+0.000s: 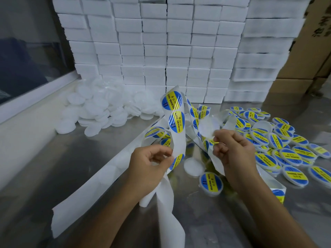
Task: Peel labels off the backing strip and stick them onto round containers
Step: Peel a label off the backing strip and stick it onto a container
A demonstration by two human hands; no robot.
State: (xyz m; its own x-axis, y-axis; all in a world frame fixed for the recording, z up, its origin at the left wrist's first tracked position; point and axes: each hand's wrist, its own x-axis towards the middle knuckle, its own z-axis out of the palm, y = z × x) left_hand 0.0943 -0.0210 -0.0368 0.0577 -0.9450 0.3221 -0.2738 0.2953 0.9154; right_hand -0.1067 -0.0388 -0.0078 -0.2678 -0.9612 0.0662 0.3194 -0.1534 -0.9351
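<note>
Pinching the backing strip between thumb and forefinger of the left hand, just beside a half-hidden label at the strip's lower bend, fingers curled close around the paper edge. Holding up, in the right hand, a round white container by its lower rim, fingers curled; something yellow and blue showing at the fingertips, possibly a peeled label, though too small and blurred to be sure.

Arching above the tabletop, with two full labels facing up on the rise and spent bare strip trailing down toward the near edge. Lying in a loose heap at the left rear, the unlabelled containers; spreading across the right side, the finished labelled ones; sitting near the right wrist, one labelled container and one bare lid-like disc.

Risking, from here:
- folding the label onto itself or onto a fingertip, given the glossy film and the tight pinch;
- landing the label off-centre or creased, since holding the container in the air by one edge offers little support;
- tangling or tearing the strip, with loops crossing each other between the hands;
- dragging the trailing strip across the finished pile and knocking pieces about;
- losing grip on the smooth container and dropping it among the labelled ones.
</note>
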